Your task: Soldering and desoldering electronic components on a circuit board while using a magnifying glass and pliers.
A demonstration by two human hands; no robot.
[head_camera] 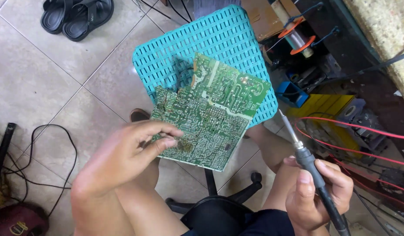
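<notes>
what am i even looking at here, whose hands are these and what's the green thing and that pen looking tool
This is one picture from a camera worn on a person's head, looking down at their own two bare hands and knees.

The left hand grips the edge of a green circuit board, solder side up. The board rests partly on a turquoise plastic stool with a perforated top.

The right hand holds a soldering iron like a pen. Its metal tip points up, away from the board and not touching it.

Around them: a tiled floor, black sandals, a spool of solder wire and red cables.
</notes>
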